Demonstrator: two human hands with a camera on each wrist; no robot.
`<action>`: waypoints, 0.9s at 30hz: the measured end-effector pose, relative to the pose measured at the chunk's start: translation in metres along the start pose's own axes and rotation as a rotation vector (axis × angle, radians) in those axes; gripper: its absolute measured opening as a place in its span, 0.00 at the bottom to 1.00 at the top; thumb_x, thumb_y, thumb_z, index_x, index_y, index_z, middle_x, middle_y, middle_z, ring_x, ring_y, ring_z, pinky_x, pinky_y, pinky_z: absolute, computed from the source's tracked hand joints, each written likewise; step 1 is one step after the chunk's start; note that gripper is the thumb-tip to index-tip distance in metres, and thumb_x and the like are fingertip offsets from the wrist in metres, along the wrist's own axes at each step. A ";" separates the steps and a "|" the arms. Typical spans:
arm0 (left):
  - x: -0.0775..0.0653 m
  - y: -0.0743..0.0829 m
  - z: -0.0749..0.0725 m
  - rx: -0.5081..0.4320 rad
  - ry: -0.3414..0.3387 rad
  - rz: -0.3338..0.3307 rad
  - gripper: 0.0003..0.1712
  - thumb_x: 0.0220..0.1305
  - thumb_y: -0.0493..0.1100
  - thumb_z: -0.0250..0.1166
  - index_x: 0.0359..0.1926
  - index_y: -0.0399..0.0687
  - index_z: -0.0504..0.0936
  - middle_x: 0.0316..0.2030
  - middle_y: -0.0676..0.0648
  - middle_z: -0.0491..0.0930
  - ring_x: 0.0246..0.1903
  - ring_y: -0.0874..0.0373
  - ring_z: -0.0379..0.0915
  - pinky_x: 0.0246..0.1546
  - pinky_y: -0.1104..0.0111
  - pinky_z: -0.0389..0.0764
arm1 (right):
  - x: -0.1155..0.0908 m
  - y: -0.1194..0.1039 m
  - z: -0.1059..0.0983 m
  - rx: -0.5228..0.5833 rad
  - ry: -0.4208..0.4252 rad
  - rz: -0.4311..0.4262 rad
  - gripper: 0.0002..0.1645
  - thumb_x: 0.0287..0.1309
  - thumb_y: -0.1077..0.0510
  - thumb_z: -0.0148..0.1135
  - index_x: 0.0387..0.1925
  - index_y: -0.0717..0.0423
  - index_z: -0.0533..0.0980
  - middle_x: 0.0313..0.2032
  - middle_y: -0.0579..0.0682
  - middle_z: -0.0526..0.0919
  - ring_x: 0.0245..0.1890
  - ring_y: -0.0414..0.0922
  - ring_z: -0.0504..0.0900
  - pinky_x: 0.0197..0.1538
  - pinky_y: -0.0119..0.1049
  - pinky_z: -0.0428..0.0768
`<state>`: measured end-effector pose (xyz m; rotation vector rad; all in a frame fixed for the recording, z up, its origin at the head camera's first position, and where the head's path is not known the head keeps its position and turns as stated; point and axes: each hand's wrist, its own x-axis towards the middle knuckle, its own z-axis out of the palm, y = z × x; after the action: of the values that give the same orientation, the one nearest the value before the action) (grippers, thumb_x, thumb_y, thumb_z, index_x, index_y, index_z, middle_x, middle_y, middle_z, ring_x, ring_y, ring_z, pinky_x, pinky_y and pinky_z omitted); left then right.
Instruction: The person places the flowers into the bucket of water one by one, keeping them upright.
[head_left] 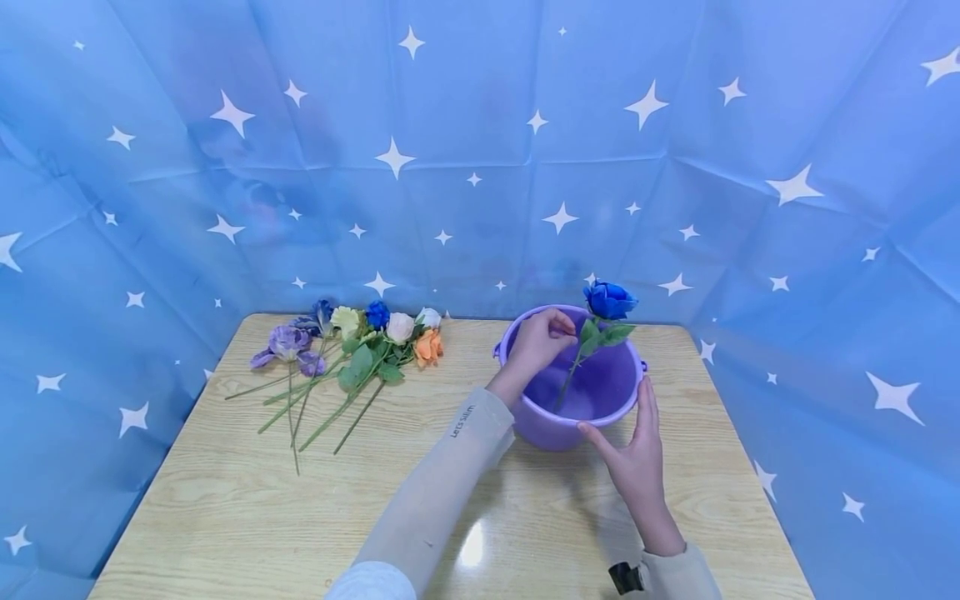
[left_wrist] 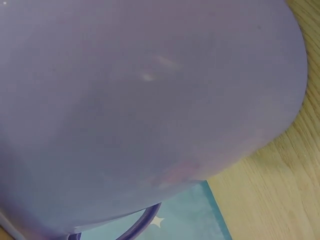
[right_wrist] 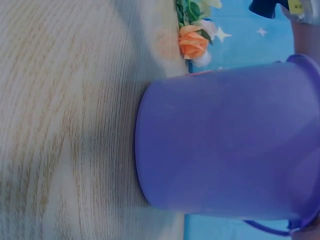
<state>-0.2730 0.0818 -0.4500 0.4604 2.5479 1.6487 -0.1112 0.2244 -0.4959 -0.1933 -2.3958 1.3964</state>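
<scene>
A blue rose (head_left: 611,300) with green leaves leans inside a purple bucket (head_left: 546,435), its stem slanting down to the left toward the bottom. Over the bucket's left rim reaches my left hand (head_left: 534,343), fingers loosely bent, thumb and fingertips just left of the stem and leaves with a small gap showing. My right hand (head_left: 637,462) rests against the near right side of the bucket, thumb at the front rim and straight fingers along the outer wall. The bucket wall (left_wrist: 150,110) fills most of the left wrist view. In the right wrist view the bucket (right_wrist: 225,145) stands on the table.
Several artificial flowers lie in a bunch on the table's left side: a purple iris (head_left: 289,343), a yellow flower (head_left: 347,322), another blue rose (head_left: 377,314), a pale pink rose (head_left: 400,327) and an orange rose (head_left: 428,347). A blue star-patterned cloth (head_left: 480,200) hangs behind the wooden table (head_left: 225,500).
</scene>
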 end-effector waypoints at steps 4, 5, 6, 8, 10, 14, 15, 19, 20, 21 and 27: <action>-0.003 -0.002 -0.006 -0.194 0.068 0.053 0.11 0.62 0.36 0.70 0.45 0.41 0.81 0.43 0.43 0.87 0.43 0.52 0.86 0.42 0.75 0.84 | 0.000 0.001 0.003 0.008 -0.009 0.002 0.69 0.47 0.54 0.79 0.80 0.49 0.42 0.80 0.49 0.43 0.80 0.53 0.45 0.78 0.60 0.50; -0.004 -0.002 -0.009 -0.260 0.082 0.063 0.12 0.62 0.35 0.69 0.46 0.40 0.80 0.44 0.41 0.86 0.43 0.49 0.86 0.41 0.74 0.85 | 0.000 0.001 0.004 0.008 -0.012 0.004 0.69 0.48 0.54 0.79 0.80 0.49 0.42 0.80 0.50 0.42 0.80 0.53 0.45 0.78 0.59 0.50; -0.007 -0.001 -0.012 -0.327 0.092 0.073 0.13 0.62 0.34 0.69 0.47 0.38 0.80 0.45 0.38 0.85 0.43 0.47 0.85 0.42 0.72 0.86 | 0.000 0.001 0.004 0.009 -0.013 0.005 0.69 0.47 0.54 0.79 0.80 0.49 0.42 0.80 0.49 0.42 0.80 0.52 0.45 0.78 0.59 0.51; -0.011 -0.001 -0.021 -0.431 0.101 0.093 0.15 0.62 0.33 0.68 0.49 0.35 0.78 0.47 0.34 0.84 0.43 0.45 0.85 0.42 0.69 0.87 | 0.000 0.001 0.003 0.008 -0.015 0.005 0.69 0.48 0.53 0.79 0.80 0.49 0.42 0.80 0.50 0.43 0.80 0.52 0.45 0.78 0.60 0.51; -0.015 -0.001 -0.030 -0.493 0.100 0.092 0.16 0.62 0.32 0.68 0.51 0.34 0.77 0.48 0.33 0.83 0.42 0.47 0.84 0.43 0.68 0.88 | 0.000 0.000 0.001 0.007 -0.012 0.004 0.69 0.48 0.53 0.79 0.80 0.49 0.42 0.80 0.51 0.43 0.80 0.52 0.45 0.78 0.60 0.51; -0.024 -0.010 -0.052 -0.515 0.125 0.068 0.17 0.62 0.32 0.68 0.51 0.34 0.77 0.49 0.33 0.82 0.40 0.56 0.83 0.45 0.67 0.87 | 0.000 -0.001 -0.002 -0.004 -0.007 0.000 0.69 0.47 0.53 0.79 0.80 0.49 0.42 0.80 0.52 0.43 0.80 0.53 0.45 0.78 0.60 0.51; -0.026 -0.013 -0.057 -0.515 0.135 0.057 0.17 0.62 0.32 0.68 0.51 0.34 0.77 0.49 0.33 0.82 0.39 0.58 0.83 0.45 0.67 0.87 | 0.000 -0.001 -0.002 -0.008 -0.005 0.001 0.69 0.47 0.53 0.79 0.80 0.49 0.42 0.80 0.52 0.43 0.80 0.53 0.45 0.78 0.61 0.51; -0.036 -0.032 -0.076 -0.490 0.177 0.029 0.16 0.63 0.32 0.67 0.51 0.35 0.77 0.48 0.33 0.82 0.39 0.59 0.82 0.45 0.66 0.87 | 0.000 0.001 -0.002 -0.017 -0.001 0.001 0.69 0.47 0.52 0.80 0.80 0.49 0.42 0.80 0.52 0.43 0.80 0.53 0.45 0.78 0.60 0.51; -0.038 -0.038 -0.080 -0.488 0.185 0.022 0.15 0.63 0.32 0.67 0.50 0.35 0.77 0.48 0.33 0.82 0.39 0.59 0.82 0.45 0.66 0.87 | 0.000 0.001 -0.002 -0.016 -0.001 0.001 0.69 0.47 0.53 0.80 0.80 0.49 0.42 0.80 0.51 0.43 0.80 0.53 0.45 0.78 0.60 0.51; -0.041 -0.043 -0.084 -0.486 0.196 0.017 0.15 0.63 0.32 0.67 0.50 0.35 0.77 0.48 0.33 0.82 0.39 0.59 0.82 0.45 0.66 0.87 | 0.000 0.002 -0.001 -0.015 -0.001 -0.001 0.69 0.47 0.53 0.79 0.80 0.49 0.42 0.80 0.51 0.43 0.80 0.53 0.45 0.78 0.60 0.52; -0.054 -0.072 -0.109 -0.470 0.241 -0.046 0.16 0.65 0.34 0.65 0.52 0.34 0.76 0.48 0.37 0.81 0.38 0.63 0.81 0.46 0.67 0.87 | 0.001 0.001 0.000 0.003 -0.001 -0.014 0.69 0.47 0.53 0.79 0.80 0.49 0.43 0.80 0.51 0.44 0.80 0.53 0.45 0.78 0.60 0.52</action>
<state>-0.2612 -0.0568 -0.4743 0.1706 2.1715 2.3114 -0.1116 0.2256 -0.4968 -0.1749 -2.3913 1.3941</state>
